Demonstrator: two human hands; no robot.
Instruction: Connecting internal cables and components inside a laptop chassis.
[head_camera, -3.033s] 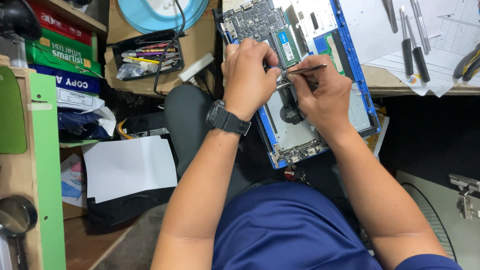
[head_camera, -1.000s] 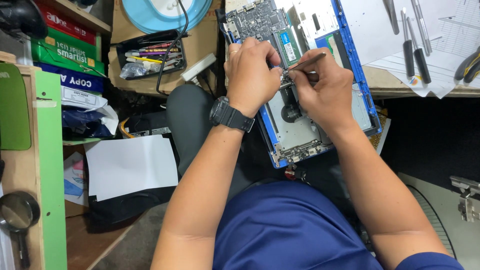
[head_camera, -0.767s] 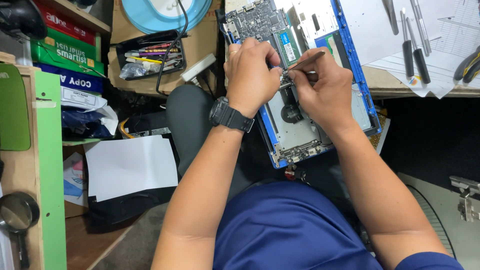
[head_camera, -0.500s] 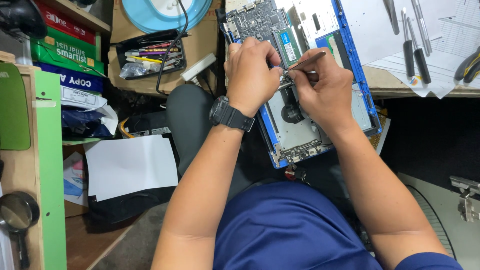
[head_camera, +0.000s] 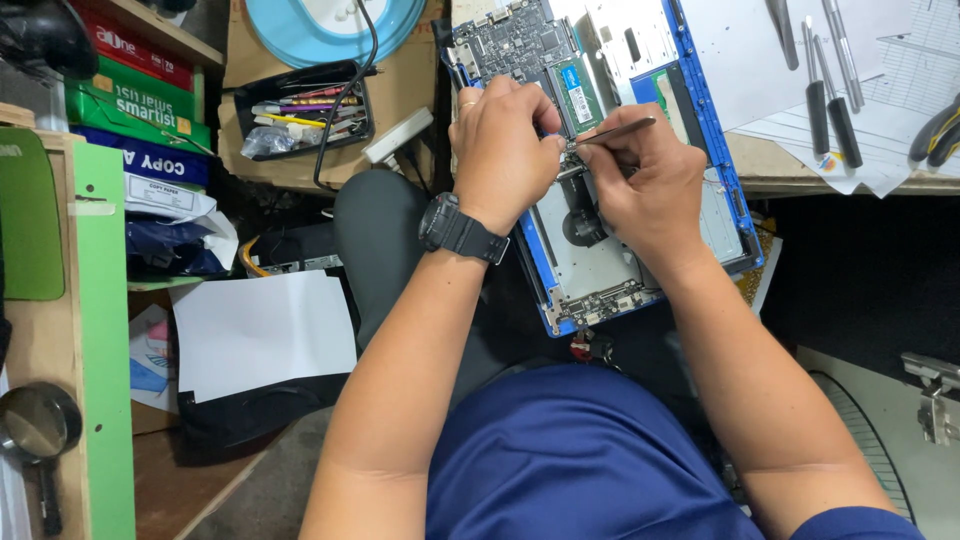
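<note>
The left hand (head_camera: 503, 140) lies knuckles-up on an opened laptop (head_camera: 640, 215), its fingers curled down and pressing on the parts inside; whether it pinches anything beneath them cannot be told. A black watch (head_camera: 462, 229) sits on its wrist. Just right of it, the two almost touching, the right hand (head_camera: 647, 180) is closed around thin metal tweezers (head_camera: 612, 130), whose tips point left to the spot where the left fingertips meet the board. What the tips hold is too small to see.

The laptop lies with its blue-edged base up, partly on the bench (head_camera: 840, 172) and partly over the person's lap (its near corner hangs past the bench edge). Beyond the left hand's knuckles the dark circuit board (head_camera: 515, 40) shows, with a green memory stick (head_camera: 577, 92) just past the fingertips. Under the right hand's wrist sits a round black fan (head_camera: 585, 225).

Farther right of the right hand, well apart, several black-handled tools (head_camera: 830, 110) lie on white paper (head_camera: 800, 60) on the bench, and pliers (head_camera: 935, 132) poke in at the edge.

Left of the left hand, a black tray (head_camera: 305, 110) of small tools and pens rests on cardboard, with a light blue round lid (head_camera: 335, 25) beyond it. Farther left stand stacked paper reams (head_camera: 140, 110) on a shelf, and nearer the person a white sheet (head_camera: 262, 335) lies on a dark bag. A magnifier (head_camera: 38, 425) rests at the far lower left.
</note>
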